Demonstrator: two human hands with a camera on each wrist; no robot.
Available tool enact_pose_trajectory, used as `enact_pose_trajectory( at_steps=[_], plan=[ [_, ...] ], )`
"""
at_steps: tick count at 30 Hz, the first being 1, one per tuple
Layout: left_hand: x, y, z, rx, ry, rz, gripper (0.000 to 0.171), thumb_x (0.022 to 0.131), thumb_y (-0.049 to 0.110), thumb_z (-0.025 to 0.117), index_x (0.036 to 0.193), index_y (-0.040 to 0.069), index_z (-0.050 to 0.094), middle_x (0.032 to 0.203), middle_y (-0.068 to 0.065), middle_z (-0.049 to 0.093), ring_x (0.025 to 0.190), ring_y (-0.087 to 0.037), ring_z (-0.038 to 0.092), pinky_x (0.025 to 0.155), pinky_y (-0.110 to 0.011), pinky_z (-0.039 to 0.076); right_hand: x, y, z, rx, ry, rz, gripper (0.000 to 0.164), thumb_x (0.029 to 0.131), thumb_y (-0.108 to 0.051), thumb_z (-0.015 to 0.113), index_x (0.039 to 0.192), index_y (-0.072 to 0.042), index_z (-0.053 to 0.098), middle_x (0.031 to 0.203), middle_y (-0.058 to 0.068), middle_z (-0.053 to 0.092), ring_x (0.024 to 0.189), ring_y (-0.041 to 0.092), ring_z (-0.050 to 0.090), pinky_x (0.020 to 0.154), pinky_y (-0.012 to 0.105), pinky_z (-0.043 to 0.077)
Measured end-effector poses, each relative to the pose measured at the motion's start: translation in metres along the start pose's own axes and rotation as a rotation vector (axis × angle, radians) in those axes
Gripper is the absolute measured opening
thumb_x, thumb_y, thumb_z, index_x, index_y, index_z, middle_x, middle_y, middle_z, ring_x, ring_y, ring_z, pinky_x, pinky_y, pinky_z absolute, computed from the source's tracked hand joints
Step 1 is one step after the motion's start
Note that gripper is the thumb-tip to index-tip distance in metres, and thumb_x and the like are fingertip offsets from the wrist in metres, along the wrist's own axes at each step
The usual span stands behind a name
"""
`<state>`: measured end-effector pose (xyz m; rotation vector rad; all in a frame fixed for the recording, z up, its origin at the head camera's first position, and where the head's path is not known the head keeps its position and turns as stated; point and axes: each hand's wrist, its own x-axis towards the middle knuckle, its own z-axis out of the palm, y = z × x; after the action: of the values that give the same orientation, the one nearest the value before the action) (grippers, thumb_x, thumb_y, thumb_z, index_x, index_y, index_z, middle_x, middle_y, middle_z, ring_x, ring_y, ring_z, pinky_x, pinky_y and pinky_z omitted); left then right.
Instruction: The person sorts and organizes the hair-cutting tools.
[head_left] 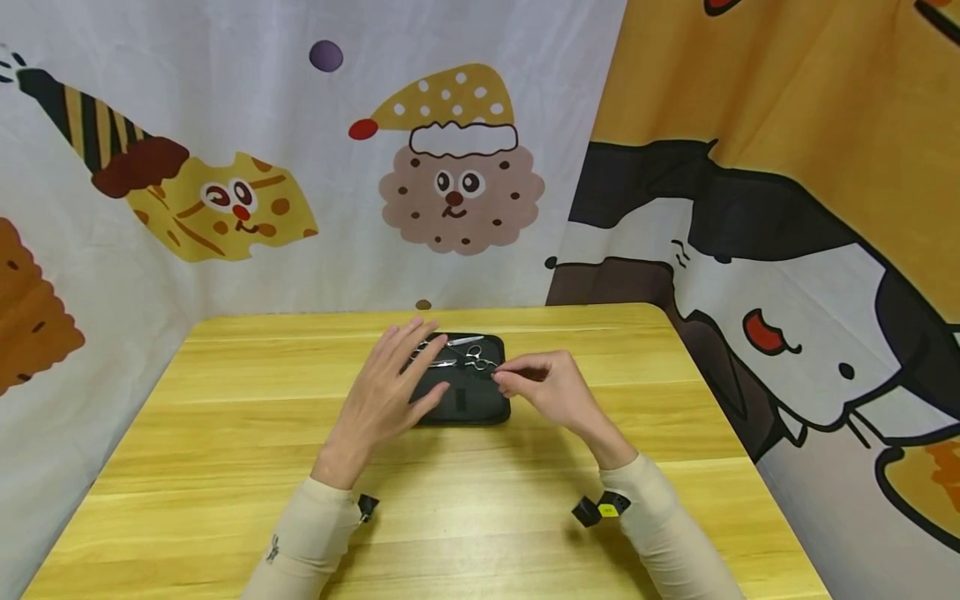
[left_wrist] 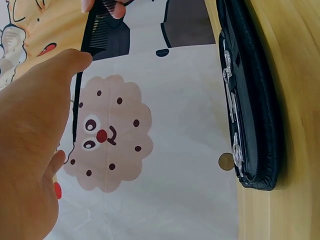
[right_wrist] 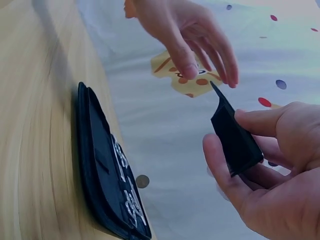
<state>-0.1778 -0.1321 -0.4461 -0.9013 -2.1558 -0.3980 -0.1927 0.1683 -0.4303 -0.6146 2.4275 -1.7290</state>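
A black tail comb [left_wrist: 99, 37] is pinched by its toothed part between the thumb and fingers of my right hand [head_left: 546, 385]. In the right wrist view the comb [right_wrist: 234, 137] is seen nearly end-on, its thin tail pointing toward my left hand [right_wrist: 192, 37]. My left hand [head_left: 378, 387] is spread with loosely extended fingers close to the tail; I see no grip on it. Below both hands lies an open black case [head_left: 483, 408] holding silver scissors [head_left: 476, 361] in its far part. Against the dark case, the comb is hard to make out in the head view.
The case lies on a wood-grain table [head_left: 465, 508], toward its far edge. Behind and beside the table hang curtains [head_left: 285, 108] printed with cartoon figures. Wrist-worn cameras [head_left: 600, 508] stick out from the sleeves.
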Motion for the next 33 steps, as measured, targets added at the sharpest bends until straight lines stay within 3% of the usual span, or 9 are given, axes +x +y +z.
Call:
enact_pose_trajectory(
  at_steps=[4,10,16,20,24,29,33],
  plan=[
    [-0.0010,0.0000,-0.0002,0.006,0.004,0.012,0.069,0.096,0.025,0.090,0.156,0.004,0.064,0.163,-0.021,0.062,0.153,-0.041,0.058,0.144,-0.049,0.032,0.0009,-0.0007,-0.0024,0.134,-0.067,0.067,0.017,0.105,-0.014,0.082,0.115,-0.002,0.088,0.111,0.024,0.086,0.091,0.031,0.087,0.086,0.040,0.073],
    [-0.0005,0.0008,0.0003,0.006,0.028,0.035,0.055,0.102,0.024,0.083,0.152,0.005,0.068,0.159,-0.019,0.066,0.151,-0.040,0.061,0.142,-0.050,0.034,0.0008,-0.0017,-0.0053,0.252,-0.145,0.121,0.021,0.106,-0.011,0.080,0.118,0.006,0.084,0.117,0.038,0.080,0.091,0.026,0.086,0.087,0.042,0.073],
    [0.0000,0.0014,0.0004,0.032,0.065,0.051,0.045,0.102,0.017,0.083,0.145,0.006,0.074,0.144,-0.015,0.077,0.139,-0.037,0.071,0.130,-0.057,0.049,0.0005,-0.0023,-0.0067,0.297,-0.190,0.163,0.030,0.106,-0.010,0.079,0.123,0.015,0.079,0.112,0.031,0.083,0.089,0.025,0.087,0.086,0.040,0.073],
    [-0.0007,0.0015,0.0003,0.051,0.085,0.057,0.034,0.106,0.015,0.080,0.139,0.007,0.078,0.134,-0.013,0.081,0.129,-0.033,0.075,0.122,-0.056,0.056,0.0004,-0.0019,-0.0071,0.305,-0.203,0.175,0.034,0.107,-0.010,0.079,0.126,0.018,0.076,0.113,0.034,0.082,0.088,0.023,0.087,0.086,0.042,0.073],
    [-0.0023,0.0018,0.0002,0.056,0.088,0.059,0.024,0.112,0.014,0.072,0.134,0.007,0.080,0.130,-0.012,0.082,0.125,-0.031,0.076,0.120,-0.053,0.059,0.0002,-0.0012,-0.0072,0.296,-0.213,0.179,0.032,0.107,-0.012,0.079,0.124,0.015,0.078,0.111,0.030,0.084,0.088,0.022,0.086,0.089,0.050,0.073],
    [-0.0038,0.0033,-0.0001,0.054,0.103,0.063,0.023,0.115,0.007,0.064,0.130,0.006,0.081,0.126,-0.012,0.082,0.119,-0.030,0.078,0.113,-0.049,0.064,-0.0005,-0.0025,-0.0072,0.287,-0.224,0.182,0.022,0.107,-0.012,0.079,0.119,0.006,0.084,0.115,0.036,0.081,0.092,0.031,0.087,0.094,0.063,0.068],
    [-0.0040,0.0043,0.0001,0.076,0.130,0.073,0.025,0.115,0.002,0.060,0.126,0.006,0.083,0.122,-0.011,0.083,0.115,-0.030,0.079,0.107,-0.047,0.066,-0.0008,-0.0036,-0.0073,0.277,-0.237,0.180,0.028,0.107,-0.013,0.078,0.124,0.010,0.081,0.116,0.037,0.081,0.093,0.033,0.087,0.094,0.062,0.068]
  ],
)
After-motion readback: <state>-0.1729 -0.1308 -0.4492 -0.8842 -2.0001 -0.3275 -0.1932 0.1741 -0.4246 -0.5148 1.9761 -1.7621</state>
